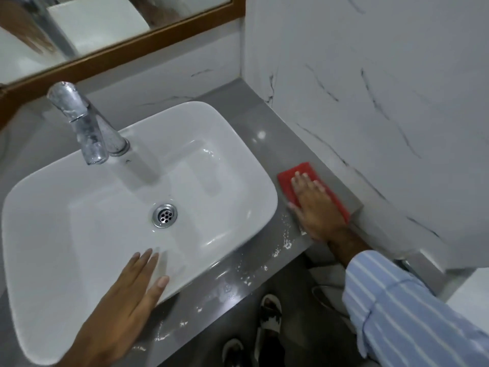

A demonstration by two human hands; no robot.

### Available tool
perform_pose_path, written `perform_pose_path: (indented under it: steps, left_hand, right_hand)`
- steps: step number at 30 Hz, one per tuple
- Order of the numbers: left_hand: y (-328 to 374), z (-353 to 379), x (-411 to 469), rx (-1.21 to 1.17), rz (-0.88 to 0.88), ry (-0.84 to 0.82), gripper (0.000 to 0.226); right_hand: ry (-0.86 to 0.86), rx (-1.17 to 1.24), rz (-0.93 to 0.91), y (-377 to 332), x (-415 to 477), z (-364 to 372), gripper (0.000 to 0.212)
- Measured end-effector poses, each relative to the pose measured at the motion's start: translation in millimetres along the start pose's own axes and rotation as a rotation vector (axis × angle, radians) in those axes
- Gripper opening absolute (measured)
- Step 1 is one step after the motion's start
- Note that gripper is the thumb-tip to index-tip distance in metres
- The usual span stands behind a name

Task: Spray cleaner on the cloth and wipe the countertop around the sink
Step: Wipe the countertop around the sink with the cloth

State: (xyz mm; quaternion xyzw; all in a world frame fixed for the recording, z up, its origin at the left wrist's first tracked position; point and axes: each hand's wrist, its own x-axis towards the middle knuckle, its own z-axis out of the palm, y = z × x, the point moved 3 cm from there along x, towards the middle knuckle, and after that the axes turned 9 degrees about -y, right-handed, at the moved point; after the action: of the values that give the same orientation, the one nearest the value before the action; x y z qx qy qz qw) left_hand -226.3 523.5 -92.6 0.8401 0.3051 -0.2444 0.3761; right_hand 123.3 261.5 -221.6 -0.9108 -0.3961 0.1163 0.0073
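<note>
**Cloth flat on counter, right of sink**

Where the right hand (316,205) lies, at centre right of the frame, it is spread palm-down on the red cloth (307,172), fingers extended and slightly apart; it presses the cloth flat rather than gripping it. A blue striped sleeve (402,308) covers the forearm toward the lower right corner.

At lower left, the left hand (124,305) is open and flat, holding nothing. Its fingers (144,260) rest on the near rim of the sink (238,165), with the thumb over the rim's outer edge.

The cloth is folded into a rectangle and lies on the grey counter (248,123), in the narrow strip between the sink's right edge and the marble-patterned side wall (370,75). It sits near the counter's front corner, just beside the wall.

White flecks and wet streaks (246,276) show along the front edge of the counter, from below the right hand down toward the lower centre.

The white basin has a chrome drain (164,215) at its middle. A chrome tap (84,123), heavily spotted, stands at its rear rim in the upper left. A wood-framed mirror (127,46) runs across the top left.

Sandalled feet (268,316) show on the floor at bottom centre.
</note>
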Motion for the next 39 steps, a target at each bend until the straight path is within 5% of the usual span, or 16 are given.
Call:
perform_pose_path:
  steps: [4, 11, 19, 25, 29, 35, 39]
  left_hand:
    - [-3.9, 0.8, -5.6, 0.041, 0.032, 0.029, 0.102]
    - [-24.8, 1.9, -8.5, 0.215, 0.038, 0.149, 0.103]
    - [-24.9, 6.2, -7.3, 0.288, 0.020, 0.181, 0.093]
    - [-22.4, 5.9, -8.7, 0.287, 0.006, 0.184, 0.094]
    - [-20.5, 5.3, -8.5, 0.280, -0.010, 0.213, 0.095]
    - [-20.1, 5.1, -10.1, 0.241, -0.001, 0.201, 0.094]
    - [-22.4, 6.1, -8.2, 0.293, -0.021, 0.217, 0.094]
  right_hand:
    - [-0.018, -0.127, -0.259, -8.6, -56.0, 11.7, 0.071]
    - [0.046, 0.091, 0.296, 27.1, -24.0, -3.7, 0.080]
    - [0.102, -0.049, -0.291, -51.4, -68.8, 37.4, 0.068]
    - [0.184, 0.073, 0.025, -4.6, -50.4, 21.0, 0.061]
    - [0.321, 0.189, 0.219, -46.5, -66.7, 33.4, 0.059]
    - [0.201, -0.005, -0.355, -62.4, -77.2, 40.1, 0.064]
    - [0.272, 0.175, 0.085, -36.9, -68.7, 37.7, 0.060]
